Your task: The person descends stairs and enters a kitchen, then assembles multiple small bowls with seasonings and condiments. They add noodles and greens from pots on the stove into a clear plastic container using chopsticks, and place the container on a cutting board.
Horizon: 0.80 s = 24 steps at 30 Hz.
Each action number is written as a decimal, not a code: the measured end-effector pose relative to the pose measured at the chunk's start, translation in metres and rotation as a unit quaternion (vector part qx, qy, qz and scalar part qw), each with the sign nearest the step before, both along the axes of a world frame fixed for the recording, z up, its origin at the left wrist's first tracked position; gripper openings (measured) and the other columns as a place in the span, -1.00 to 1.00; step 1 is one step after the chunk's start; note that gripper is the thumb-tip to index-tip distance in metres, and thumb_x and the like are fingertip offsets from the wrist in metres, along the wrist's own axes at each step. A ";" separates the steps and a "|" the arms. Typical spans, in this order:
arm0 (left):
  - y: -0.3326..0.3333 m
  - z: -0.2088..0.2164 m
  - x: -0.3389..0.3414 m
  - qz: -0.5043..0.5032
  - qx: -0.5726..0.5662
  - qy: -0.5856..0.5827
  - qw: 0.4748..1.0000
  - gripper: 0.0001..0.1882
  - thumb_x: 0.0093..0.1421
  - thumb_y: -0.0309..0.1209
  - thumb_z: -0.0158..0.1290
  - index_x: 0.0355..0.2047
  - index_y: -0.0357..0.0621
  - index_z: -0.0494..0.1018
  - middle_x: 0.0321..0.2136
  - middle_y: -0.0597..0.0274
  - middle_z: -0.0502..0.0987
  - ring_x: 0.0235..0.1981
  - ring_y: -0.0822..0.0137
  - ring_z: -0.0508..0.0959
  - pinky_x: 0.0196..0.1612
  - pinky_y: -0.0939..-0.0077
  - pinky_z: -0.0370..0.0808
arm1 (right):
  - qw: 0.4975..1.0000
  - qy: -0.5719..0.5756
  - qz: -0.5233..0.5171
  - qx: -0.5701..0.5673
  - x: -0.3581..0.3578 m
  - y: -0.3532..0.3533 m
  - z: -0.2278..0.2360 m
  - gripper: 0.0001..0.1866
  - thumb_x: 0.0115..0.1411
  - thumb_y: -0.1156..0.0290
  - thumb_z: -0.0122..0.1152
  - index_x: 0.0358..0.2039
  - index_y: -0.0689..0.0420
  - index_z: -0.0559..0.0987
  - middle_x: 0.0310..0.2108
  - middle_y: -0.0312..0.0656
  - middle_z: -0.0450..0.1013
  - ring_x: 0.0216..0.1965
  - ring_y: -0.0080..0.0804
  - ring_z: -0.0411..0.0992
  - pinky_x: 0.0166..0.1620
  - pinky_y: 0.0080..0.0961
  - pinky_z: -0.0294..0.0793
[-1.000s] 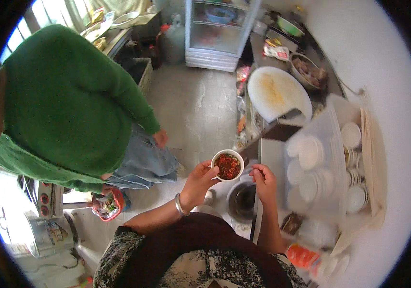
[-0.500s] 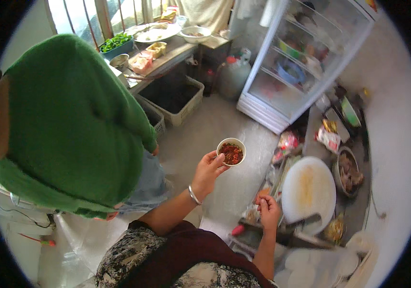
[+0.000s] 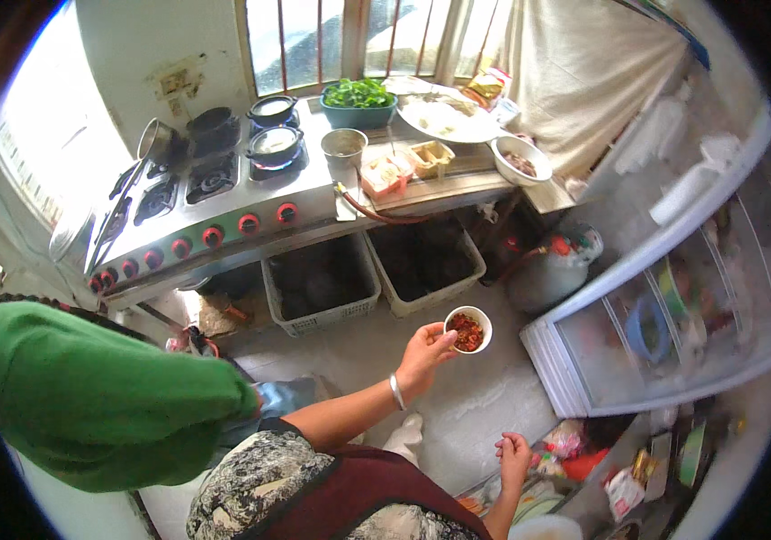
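My left hand (image 3: 423, 354) is raised in front of me and grips a small white bowl (image 3: 468, 329) of red chopped food by its rim. A metal bangle circles that wrist. My right hand (image 3: 513, 453) hangs low at the right with loosely curled fingers and nothing in it. It hovers above packets and dishes on a counter edge (image 3: 574, 450).
A person in a green top (image 3: 89, 396) stands close on my left. Ahead is a steel gas stove (image 3: 215, 198) with pots, two grey crates (image 3: 322, 288) below it, a gas cylinder (image 3: 552, 265), and a glass-door fridge (image 3: 673, 297) on the right.
My view has swung from the counter toward the stove. My left hand carried the bowl along, still held up. My right hand left the counter's dishes and now hangs free.
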<state>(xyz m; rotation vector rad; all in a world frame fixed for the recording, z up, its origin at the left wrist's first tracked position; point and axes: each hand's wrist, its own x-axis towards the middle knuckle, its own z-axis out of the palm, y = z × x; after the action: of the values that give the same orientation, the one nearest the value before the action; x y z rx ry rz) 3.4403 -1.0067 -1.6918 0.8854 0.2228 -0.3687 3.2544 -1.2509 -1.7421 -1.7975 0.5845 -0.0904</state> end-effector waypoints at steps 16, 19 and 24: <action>0.075 -0.028 0.125 0.295 0.037 0.033 0.954 -0.71 0.20 -0.35 0.00 -0.10 -0.14 0.31 -0.24 0.31 0.46 -0.26 0.49 0.47 -0.18 0.53 0.45 | 0.889 -0.072 0.452 0.009 0.474 0.076 0.057 -0.83 0.14 0.48 0.01 -0.26 0.23 0.48 -0.53 -0.28 0.44 -0.58 -0.64 0.33 -0.48 -0.65 0.36; 0.093 -0.041 0.160 0.277 0.035 0.023 0.960 -0.69 0.19 -0.37 0.00 -0.07 -0.16 0.29 -0.21 0.28 0.46 -0.21 0.46 0.47 -0.18 0.53 0.46 | 0.873 -0.089 0.479 0.002 0.554 0.128 0.055 -0.79 0.12 0.47 0.03 -0.22 0.23 0.48 -0.50 -0.28 0.44 -0.55 -0.62 0.35 -0.45 -0.65 0.37; 0.110 -0.045 0.207 0.252 0.031 0.050 0.966 -0.63 0.16 -0.43 0.03 -0.04 -0.19 0.24 -0.19 0.24 0.45 -0.22 0.45 0.49 -0.19 0.59 0.47 | 0.886 -0.101 0.453 0.007 0.676 0.209 0.040 -0.70 0.10 0.46 0.09 -0.13 0.22 0.41 -0.43 -0.29 0.42 -0.56 -0.65 0.34 -0.57 -0.73 0.30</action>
<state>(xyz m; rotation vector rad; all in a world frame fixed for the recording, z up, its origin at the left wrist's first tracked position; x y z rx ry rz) 3.6474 -0.8963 -1.7364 0.8377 0.5433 0.0694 3.9307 -1.0419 -1.7024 -1.8516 -0.4378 0.3638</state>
